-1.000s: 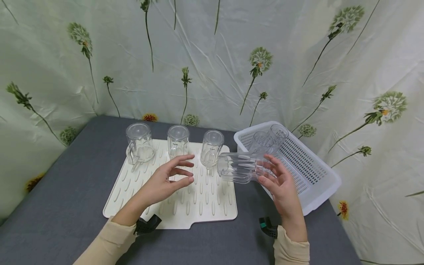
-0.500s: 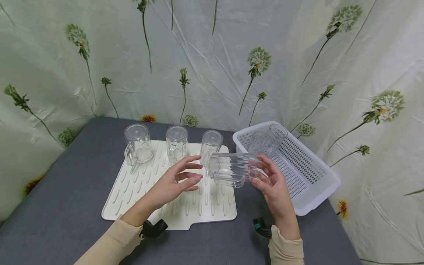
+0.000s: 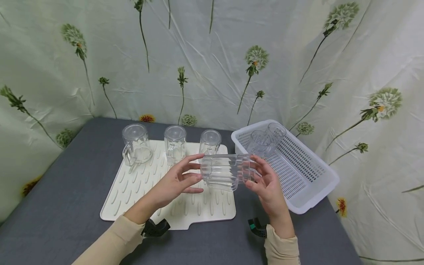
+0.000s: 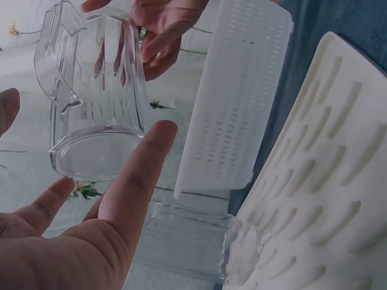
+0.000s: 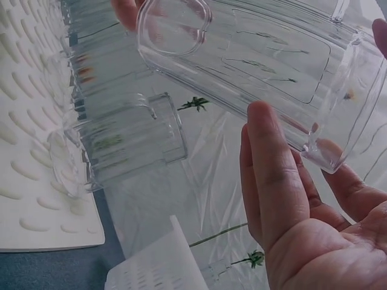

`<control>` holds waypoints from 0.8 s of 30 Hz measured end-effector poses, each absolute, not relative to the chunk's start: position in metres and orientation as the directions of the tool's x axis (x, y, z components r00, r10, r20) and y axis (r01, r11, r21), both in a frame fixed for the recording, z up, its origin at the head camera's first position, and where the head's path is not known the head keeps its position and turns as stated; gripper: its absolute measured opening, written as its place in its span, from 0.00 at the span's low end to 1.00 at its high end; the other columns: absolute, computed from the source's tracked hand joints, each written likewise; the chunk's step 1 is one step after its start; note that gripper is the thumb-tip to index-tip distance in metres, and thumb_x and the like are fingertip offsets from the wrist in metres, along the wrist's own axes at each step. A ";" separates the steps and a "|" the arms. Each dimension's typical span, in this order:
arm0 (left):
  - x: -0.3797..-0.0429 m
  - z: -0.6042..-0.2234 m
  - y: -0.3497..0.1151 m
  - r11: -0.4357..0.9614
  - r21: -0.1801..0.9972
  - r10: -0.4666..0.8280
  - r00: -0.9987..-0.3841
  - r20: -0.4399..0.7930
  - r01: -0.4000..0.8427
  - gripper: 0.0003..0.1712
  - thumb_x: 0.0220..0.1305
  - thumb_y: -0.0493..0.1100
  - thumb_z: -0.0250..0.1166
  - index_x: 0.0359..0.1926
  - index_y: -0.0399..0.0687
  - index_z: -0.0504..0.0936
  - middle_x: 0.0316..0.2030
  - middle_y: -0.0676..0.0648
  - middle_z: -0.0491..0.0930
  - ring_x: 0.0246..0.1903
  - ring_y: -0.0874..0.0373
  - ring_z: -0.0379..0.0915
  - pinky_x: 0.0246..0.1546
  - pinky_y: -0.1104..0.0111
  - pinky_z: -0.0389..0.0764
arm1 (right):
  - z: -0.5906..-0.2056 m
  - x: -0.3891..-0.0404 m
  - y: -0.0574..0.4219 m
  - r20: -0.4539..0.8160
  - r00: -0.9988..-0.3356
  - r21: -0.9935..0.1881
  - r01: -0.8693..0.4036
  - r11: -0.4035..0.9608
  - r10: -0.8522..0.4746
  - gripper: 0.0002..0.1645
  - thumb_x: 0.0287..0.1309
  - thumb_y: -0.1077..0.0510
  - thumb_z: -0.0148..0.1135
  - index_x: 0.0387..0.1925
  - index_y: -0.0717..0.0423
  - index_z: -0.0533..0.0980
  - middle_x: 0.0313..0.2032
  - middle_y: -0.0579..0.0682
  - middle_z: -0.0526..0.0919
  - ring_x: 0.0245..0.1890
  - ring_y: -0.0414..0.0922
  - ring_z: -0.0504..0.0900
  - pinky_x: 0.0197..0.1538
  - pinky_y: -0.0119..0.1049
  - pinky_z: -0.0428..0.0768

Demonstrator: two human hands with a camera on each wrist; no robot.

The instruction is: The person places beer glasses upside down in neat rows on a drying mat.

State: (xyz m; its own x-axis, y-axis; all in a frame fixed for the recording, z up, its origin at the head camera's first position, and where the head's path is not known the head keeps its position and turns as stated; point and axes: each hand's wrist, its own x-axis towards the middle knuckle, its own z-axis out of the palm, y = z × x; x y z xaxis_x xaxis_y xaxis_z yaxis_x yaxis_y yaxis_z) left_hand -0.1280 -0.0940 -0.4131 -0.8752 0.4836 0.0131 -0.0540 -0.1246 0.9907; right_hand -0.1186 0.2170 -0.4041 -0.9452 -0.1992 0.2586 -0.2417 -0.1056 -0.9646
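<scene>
A clear glass mug (image 3: 220, 171) lies sideways in the air above the mat's right part, base to the left, handle toward the person. My right hand (image 3: 267, 187) grips it near the rim end, thumb in front and fingers behind. At the base is my left hand (image 3: 173, 182), its fingers spread about the glass; whether they touch it I cannot tell. In the left wrist view the mug (image 4: 100, 103) shows its round base between those fingers. Three more glass mugs (image 3: 136, 145) stand upside down along the back of a white ridged mat (image 3: 132, 191).
A white perforated basket (image 3: 318, 189) stands on the right, with clear glasses (image 3: 261, 143) at its far left end. Dark grey cloth (image 3: 63, 191) covers the table. Behind hangs a pale curtain (image 3: 212, 73) printed with flowers.
My right hand has carried the mug leftward from beside the basket, over the mat. The left hand has moved slightly right, and its fingers now lie about the mug's base.
</scene>
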 end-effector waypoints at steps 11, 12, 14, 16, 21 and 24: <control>-0.131 -0.416 -0.090 -0.191 0.977 0.490 -0.872 0.008 -0.098 0.42 0.79 0.42 0.65 0.85 0.53 0.55 0.75 0.32 0.58 0.70 0.39 0.69 0.57 0.44 0.88 | -0.410 -0.118 0.214 0.282 -0.932 -0.954 -0.249 -0.165 -0.226 0.41 0.62 0.70 0.67 0.75 0.52 0.67 0.63 0.47 0.80 0.60 0.43 0.84 0.59 0.34 0.88; -0.131 -0.417 -0.089 -0.195 0.976 0.492 -0.871 0.007 -0.103 0.42 0.79 0.43 0.65 0.85 0.54 0.56 0.74 0.32 0.59 0.69 0.41 0.71 0.57 0.43 0.88 | -0.411 -0.118 0.214 0.285 -0.930 -0.953 -0.248 -0.175 -0.231 0.42 0.62 0.70 0.68 0.75 0.51 0.67 0.63 0.47 0.80 0.60 0.43 0.84 0.59 0.34 0.88; -0.132 -0.419 -0.087 -0.203 0.973 0.495 -0.869 0.006 -0.108 0.42 0.79 0.43 0.65 0.85 0.55 0.55 0.73 0.32 0.62 0.65 0.44 0.75 0.57 0.43 0.88 | -0.412 -0.116 0.214 0.285 -0.929 -0.952 -0.245 -0.184 -0.238 0.41 0.62 0.69 0.69 0.75 0.51 0.67 0.63 0.46 0.80 0.60 0.42 0.84 0.60 0.35 0.88; -0.132 -0.420 -0.086 -0.207 0.972 0.497 -0.868 0.005 -0.113 0.41 0.80 0.43 0.65 0.85 0.56 0.56 0.72 0.32 0.64 0.63 0.46 0.78 0.56 0.44 0.89 | -0.414 -0.116 0.214 0.299 -0.920 -0.946 -0.250 -0.208 -0.254 0.41 0.62 0.69 0.69 0.74 0.51 0.68 0.63 0.46 0.80 0.60 0.43 0.85 0.60 0.35 0.88; -0.133 -0.421 -0.086 -0.195 0.975 0.485 -0.874 -0.002 -0.110 0.40 0.81 0.43 0.63 0.85 0.57 0.56 0.72 0.32 0.67 0.59 0.48 0.82 0.54 0.47 0.90 | -0.418 -0.119 0.210 0.330 -0.897 -0.933 -0.262 -0.246 -0.295 0.41 0.64 0.66 0.71 0.75 0.52 0.67 0.63 0.46 0.80 0.61 0.42 0.84 0.60 0.35 0.87; -0.133 -0.420 -0.087 -0.191 0.976 0.480 -0.877 -0.001 -0.105 0.40 0.81 0.42 0.63 0.85 0.55 0.56 0.71 0.32 0.67 0.57 0.50 0.83 0.53 0.46 0.90 | -0.421 -0.121 0.208 0.323 -0.898 -0.935 -0.253 -0.248 -0.300 0.42 0.65 0.64 0.72 0.76 0.54 0.65 0.64 0.46 0.79 0.61 0.42 0.84 0.61 0.35 0.87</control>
